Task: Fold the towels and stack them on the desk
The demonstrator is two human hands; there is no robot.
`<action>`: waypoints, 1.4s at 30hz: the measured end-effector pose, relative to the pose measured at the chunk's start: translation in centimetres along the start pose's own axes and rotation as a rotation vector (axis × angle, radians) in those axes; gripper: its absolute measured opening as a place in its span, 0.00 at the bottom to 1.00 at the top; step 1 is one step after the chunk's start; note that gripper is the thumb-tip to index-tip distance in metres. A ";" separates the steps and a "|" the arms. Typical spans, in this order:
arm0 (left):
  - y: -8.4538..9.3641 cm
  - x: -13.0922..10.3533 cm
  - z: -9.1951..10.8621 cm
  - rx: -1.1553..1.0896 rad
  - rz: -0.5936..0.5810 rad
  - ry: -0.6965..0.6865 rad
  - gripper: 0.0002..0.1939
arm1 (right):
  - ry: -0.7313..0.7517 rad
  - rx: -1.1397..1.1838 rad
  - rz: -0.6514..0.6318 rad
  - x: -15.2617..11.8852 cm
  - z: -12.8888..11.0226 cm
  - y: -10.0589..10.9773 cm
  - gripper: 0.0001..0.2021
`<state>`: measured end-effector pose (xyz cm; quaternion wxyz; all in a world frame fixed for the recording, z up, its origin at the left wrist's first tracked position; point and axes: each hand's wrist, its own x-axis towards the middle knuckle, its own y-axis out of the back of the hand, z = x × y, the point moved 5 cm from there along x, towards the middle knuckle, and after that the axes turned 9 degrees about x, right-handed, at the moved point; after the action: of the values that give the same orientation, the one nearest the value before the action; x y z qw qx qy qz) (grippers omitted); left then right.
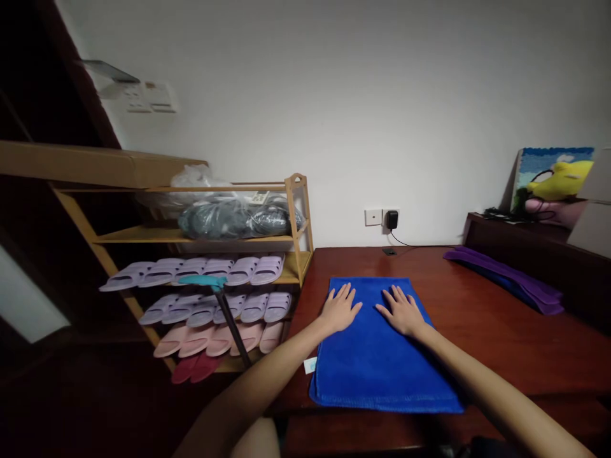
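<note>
A blue towel (377, 362) lies folded flat on the reddish-brown wooden table (449, 292), its near edge reaching the table's front. A small white tag (310, 365) sticks out at its left side. My left hand (340, 310) rests palm down on the towel's upper left part, fingers spread. On the upper right part, my right hand (401, 312) also lies flat with its fingers apart. Neither hand grips the cloth. Toward the table's right side lie folded purple cloths (506, 277) with a dark blue one beneath.
At left stands a wooden shoe rack (298, 222) with several lilac and pink slippers (267, 270) and plastic-wrapped bundles. A turquoise-topped pole (233, 327) leans before it. A black adapter (392, 220) is plugged into the wall, its cord running right. A raised ledge (520, 232) borders the table.
</note>
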<state>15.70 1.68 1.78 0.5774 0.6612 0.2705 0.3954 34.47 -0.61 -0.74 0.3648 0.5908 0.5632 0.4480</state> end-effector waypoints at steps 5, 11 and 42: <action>2.5 -7.3 2.6 -0.059 -0.030 -0.263 0.31 | 0.166 0.068 -0.052 -6.8 -0.6 0.5 0.35; 2.4 -11.8 3.0 -0.096 -0.166 -0.348 0.32 | 0.240 0.048 -0.084 -10.9 -0.5 0.7 0.33; 3.9 -16.9 3.7 -0.115 -0.160 -0.273 0.39 | -0.064 0.039 -0.112 4.3 -3.5 -2.0 0.39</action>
<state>9.32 -14.84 2.01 0.6754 0.6508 0.2184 0.2696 30.33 3.55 -0.96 0.3956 0.5793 0.5922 0.3965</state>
